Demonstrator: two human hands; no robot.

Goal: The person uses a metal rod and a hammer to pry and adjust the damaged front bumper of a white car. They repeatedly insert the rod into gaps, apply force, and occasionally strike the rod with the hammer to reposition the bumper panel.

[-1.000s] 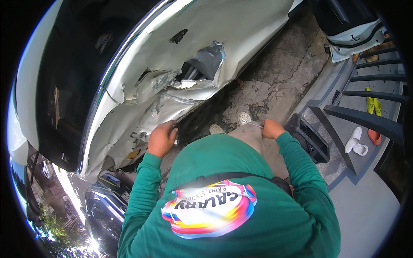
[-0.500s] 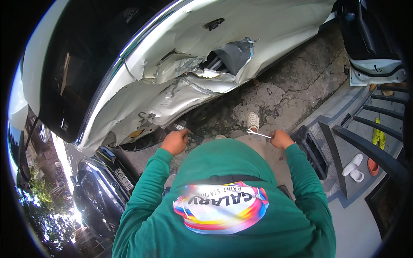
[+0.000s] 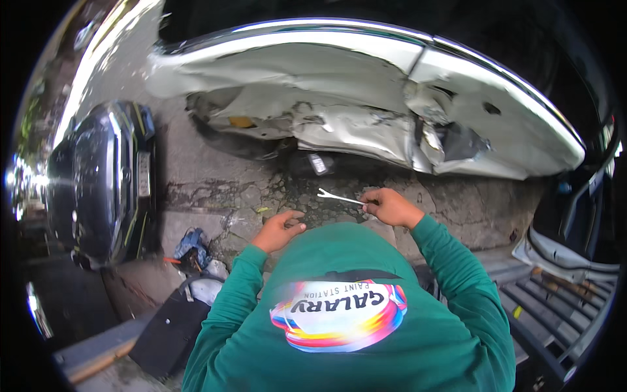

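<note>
A slim silver open-end wrench (image 3: 343, 198) is pinched by its end in my right hand (image 3: 395, 208), its forked jaw pointing left. In front of my belly, my left hand (image 3: 279, 230) is held with thumb and fingers apart, and nothing shows in it. Beyond both hands stands a white car (image 3: 353, 134) with a badly dented, torn side. Its panels are creased, and a ragged hole gapes toward the right. Neither hand nor the wrench touches the car.
A dark car (image 3: 98, 183) is parked at the left. Near my left arm are a black box (image 3: 173, 326) and a blue crumpled bag (image 3: 191, 247). At the right lie a detached-looking car door (image 3: 568, 251) and a metal railing (image 3: 548, 317). Cracked concrete (image 3: 238, 196) lies underfoot.
My view has swung left along the car. The right hand has moved forward and inward with the wrench. My left hand's fingers, curled before, are now apart.
</note>
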